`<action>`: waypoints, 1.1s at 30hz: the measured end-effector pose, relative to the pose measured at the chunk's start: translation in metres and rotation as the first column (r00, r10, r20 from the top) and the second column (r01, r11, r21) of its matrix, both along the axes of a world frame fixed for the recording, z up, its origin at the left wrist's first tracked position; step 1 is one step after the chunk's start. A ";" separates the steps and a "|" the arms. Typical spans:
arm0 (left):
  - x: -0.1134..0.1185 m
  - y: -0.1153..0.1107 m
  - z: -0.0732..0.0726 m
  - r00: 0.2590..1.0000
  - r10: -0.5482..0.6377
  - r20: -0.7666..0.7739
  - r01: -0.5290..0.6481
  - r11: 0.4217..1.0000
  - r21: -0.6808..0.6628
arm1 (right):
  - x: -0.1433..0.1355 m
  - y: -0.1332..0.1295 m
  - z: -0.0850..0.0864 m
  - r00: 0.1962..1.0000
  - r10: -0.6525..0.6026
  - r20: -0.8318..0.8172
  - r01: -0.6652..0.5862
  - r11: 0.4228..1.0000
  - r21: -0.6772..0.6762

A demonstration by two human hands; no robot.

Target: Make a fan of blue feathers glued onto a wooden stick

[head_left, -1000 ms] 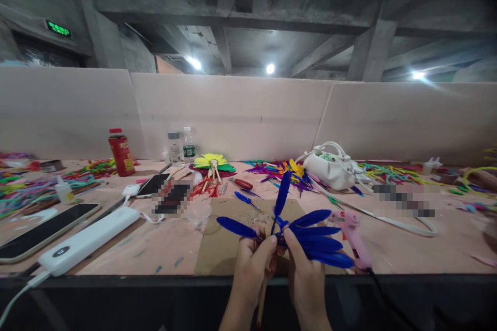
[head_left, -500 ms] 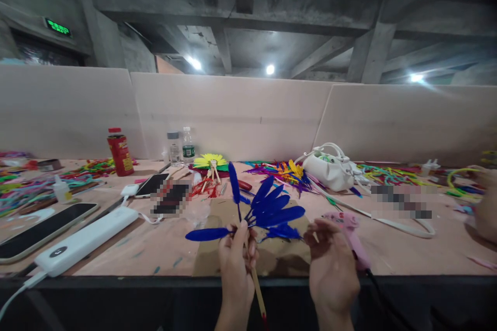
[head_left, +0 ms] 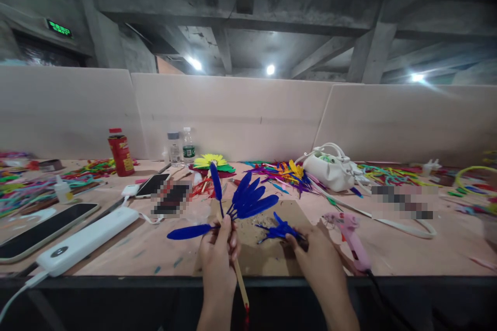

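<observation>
My left hand [head_left: 220, 248] is closed round a flat wooden stick [head_left: 241, 284], whose lower end carries something red. Blue feathers [head_left: 248, 197] fan out at the top of the stick, most to the right, one upright and one pointing left. On a brown cardboard sheet [head_left: 248, 264] lies a small bunch of loose blue feathers [head_left: 277, 230]. My right hand [head_left: 316, 256] is at the bunch's right end, thumb and fingers closed on it; its fingertips are partly hidden. A pink glue gun [head_left: 351, 240] rests to the right of that hand.
A white handbag [head_left: 329, 169] stands behind, its strap curving forward. Coloured feathers [head_left: 289, 171] and a yellow flower-like piece [head_left: 212, 160] lie at the back. On the left are a white power bank [head_left: 89, 240], phones [head_left: 46, 230], a red bottle [head_left: 121, 154] and clear bottles [head_left: 188, 147].
My right hand has moved left and down onto the loose blue feathers. My left hand has shifted left with the stick and its feathers. The other person's hand at far right has left view.
</observation>
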State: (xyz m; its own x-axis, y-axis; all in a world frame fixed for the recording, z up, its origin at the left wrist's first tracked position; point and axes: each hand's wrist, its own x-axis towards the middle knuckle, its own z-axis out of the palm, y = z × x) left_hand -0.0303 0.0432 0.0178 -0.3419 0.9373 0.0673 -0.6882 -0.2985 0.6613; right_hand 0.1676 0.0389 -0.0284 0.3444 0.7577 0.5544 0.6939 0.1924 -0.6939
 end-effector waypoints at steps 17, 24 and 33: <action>0.007 0.000 0.001 0.995 0.010 -0.102 -0.003 0.998 0.067 | 0.016 -0.007 -0.001 0.931 0.102 -0.349 -0.034 0.980 0.196; 0.005 0.002 -0.003 0.990 -0.044 -0.136 0.052 0.997 0.058 | 0.024 -0.011 -0.006 0.691 0.220 -0.689 -0.014 0.957 0.291; 0.007 -0.003 -0.006 0.953 -0.110 -0.283 0.131 0.990 0.055 | 0.009 -0.015 0.005 0.674 0.234 -0.701 0.003 0.948 0.319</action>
